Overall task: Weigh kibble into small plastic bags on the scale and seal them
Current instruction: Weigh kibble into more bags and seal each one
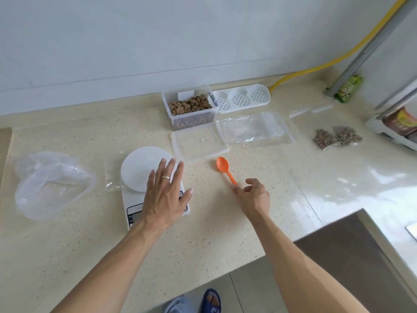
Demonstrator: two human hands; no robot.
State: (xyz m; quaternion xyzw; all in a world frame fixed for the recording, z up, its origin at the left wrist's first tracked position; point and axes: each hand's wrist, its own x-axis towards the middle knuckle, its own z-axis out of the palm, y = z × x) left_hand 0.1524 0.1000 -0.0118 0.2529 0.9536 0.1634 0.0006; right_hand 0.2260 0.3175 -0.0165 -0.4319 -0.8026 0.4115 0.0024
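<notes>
With our flat left hand (165, 195) resting on the white digital scale (151, 186), its reading may skew while our right hand's (252, 195) loose, empty grip nears the orange plastic spoon (225, 169).

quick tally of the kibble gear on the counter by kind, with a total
filled kibble bags: 2
kibble container: 1
container lid: 1
orange spoon: 1
scale: 1
Total: 6
</notes>
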